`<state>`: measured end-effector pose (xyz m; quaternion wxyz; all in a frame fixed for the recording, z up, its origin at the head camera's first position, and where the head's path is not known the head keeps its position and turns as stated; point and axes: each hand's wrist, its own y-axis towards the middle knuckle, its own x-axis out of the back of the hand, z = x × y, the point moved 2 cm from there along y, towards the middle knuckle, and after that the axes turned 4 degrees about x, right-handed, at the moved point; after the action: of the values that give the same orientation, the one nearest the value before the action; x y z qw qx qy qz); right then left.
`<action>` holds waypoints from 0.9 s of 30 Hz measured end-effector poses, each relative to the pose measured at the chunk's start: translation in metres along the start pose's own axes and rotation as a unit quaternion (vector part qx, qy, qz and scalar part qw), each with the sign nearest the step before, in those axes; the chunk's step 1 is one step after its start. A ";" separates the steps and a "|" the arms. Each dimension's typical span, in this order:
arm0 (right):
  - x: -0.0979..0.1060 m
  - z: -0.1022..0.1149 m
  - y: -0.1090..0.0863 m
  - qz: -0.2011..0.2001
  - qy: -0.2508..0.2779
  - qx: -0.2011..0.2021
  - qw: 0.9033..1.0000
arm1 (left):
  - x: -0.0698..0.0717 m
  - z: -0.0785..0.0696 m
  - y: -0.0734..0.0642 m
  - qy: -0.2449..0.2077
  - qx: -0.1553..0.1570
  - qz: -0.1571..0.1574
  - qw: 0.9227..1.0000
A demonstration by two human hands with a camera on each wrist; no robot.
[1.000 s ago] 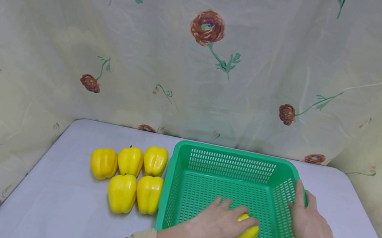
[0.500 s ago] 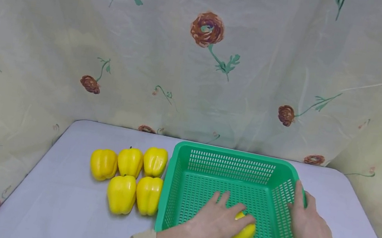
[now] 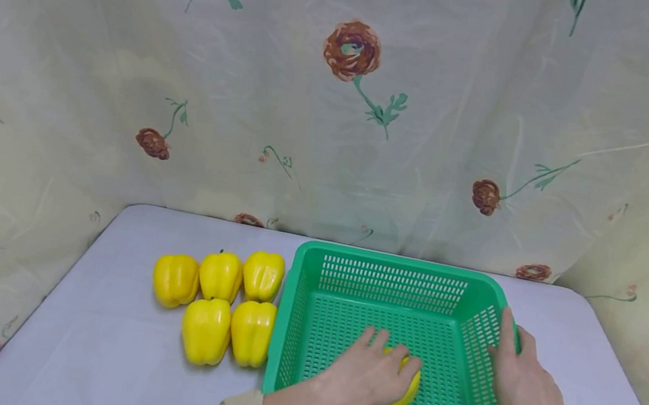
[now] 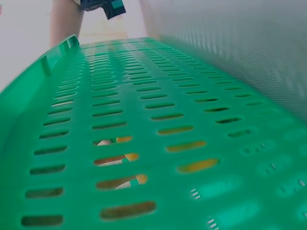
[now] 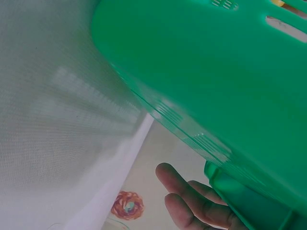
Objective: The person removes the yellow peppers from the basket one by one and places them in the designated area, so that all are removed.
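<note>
A shallow green plastic basket (image 3: 400,261) with slotted walls stands on the table. Inside it, near the front wall, my left hand (image 3: 361,379) grips a yellow bell pepper (image 3: 405,398) from above, covering much of it. Yellow patches show through the slots of the basket wall (image 4: 144,100) in the left wrist view. At the right side, my right hand (image 3: 531,398) holds the basket's rim, thumb toward the inside. In the right wrist view, that hand's fingers (image 5: 201,208) bend along the outside of the basket (image 5: 192,81).
Left of the basket, several yellow bell peppers (image 3: 207,330) sit close together in two rows, the nearest right at its left wall. The table (image 3: 109,338) has a pale cover. A flowered curtain (image 3: 242,78) hangs behind and on both sides.
My left hand has shifted the bell pepper a little to the left inside the basket. The right hand stays on the rim, and the peppers outside have not moved.
</note>
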<state>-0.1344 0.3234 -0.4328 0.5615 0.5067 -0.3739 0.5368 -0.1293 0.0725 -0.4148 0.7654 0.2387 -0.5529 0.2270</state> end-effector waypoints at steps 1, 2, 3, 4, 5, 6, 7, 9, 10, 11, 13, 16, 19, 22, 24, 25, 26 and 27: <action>0.000 0.000 0.000 0.001 0.000 0.000 1.000 | 0.000 0.001 0.000 0.004 -0.001 -0.005 1.000; 0.000 0.000 0.000 0.002 0.001 0.000 1.000 | 0.000 0.001 -0.001 0.007 -0.001 -0.008 1.000; 0.000 0.000 0.000 0.002 0.002 0.000 1.000 | 0.001 0.002 -0.002 0.011 -0.001 -0.009 1.000; 0.000 0.000 0.000 0.003 0.002 0.000 1.000 | 0.001 0.003 -0.002 0.012 0.000 -0.003 1.000; 0.000 0.000 0.000 0.004 0.002 0.000 1.000 | 0.002 0.004 -0.002 0.013 0.001 0.006 1.000; 0.000 0.000 0.000 0.003 0.001 0.000 1.000 | 0.003 0.006 -0.003 0.011 0.003 0.018 1.000; 0.000 0.001 0.000 0.001 0.001 0.001 1.000 | 0.004 0.007 -0.003 0.010 0.004 0.029 1.000; 0.000 0.000 0.001 0.000 -0.001 0.001 1.000 | 0.006 0.012 -0.004 -0.003 0.011 0.054 0.998; 0.000 0.000 0.000 0.000 -0.001 0.001 1.000 | 0.008 0.015 -0.005 -0.010 0.016 0.064 0.998; 0.000 0.000 0.000 0.001 -0.001 0.001 1.000 | 0.009 0.018 -0.006 -0.015 0.020 0.069 0.997; 0.000 0.000 0.000 0.003 -0.001 0.001 1.000 | 0.013 0.023 -0.009 -0.025 0.031 0.069 0.997; 0.001 -0.001 0.000 0.005 -0.001 0.001 1.000 | 0.019 0.030 -0.013 -0.033 0.044 0.056 0.997; 0.001 -0.002 -0.001 0.005 0.000 -0.001 1.000 | 0.025 0.035 -0.017 -0.034 0.053 0.034 0.997; 0.000 -0.003 -0.001 0.008 0.003 -0.004 1.000 | 0.029 0.038 -0.022 -0.037 0.059 0.018 0.997; 0.000 -0.002 -0.001 0.005 0.004 -0.002 1.000 | 0.031 0.040 -0.025 -0.039 0.062 0.011 0.997; 0.000 -0.002 -0.001 0.003 0.004 0.000 1.000 | 0.032 0.041 -0.026 -0.042 0.064 0.008 0.997; 0.000 -0.002 -0.001 0.001 0.003 0.002 1.000 | 0.034 0.042 -0.028 -0.045 0.067 0.008 0.997; 0.000 -0.002 0.000 -0.001 0.003 0.003 1.000 | 0.035 0.043 -0.029 -0.050 0.071 0.008 0.996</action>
<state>-0.1341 0.3250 -0.4333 0.5613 0.5072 -0.3704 0.5390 -0.1333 0.0260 -0.3728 0.7164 0.2989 -0.5746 0.2592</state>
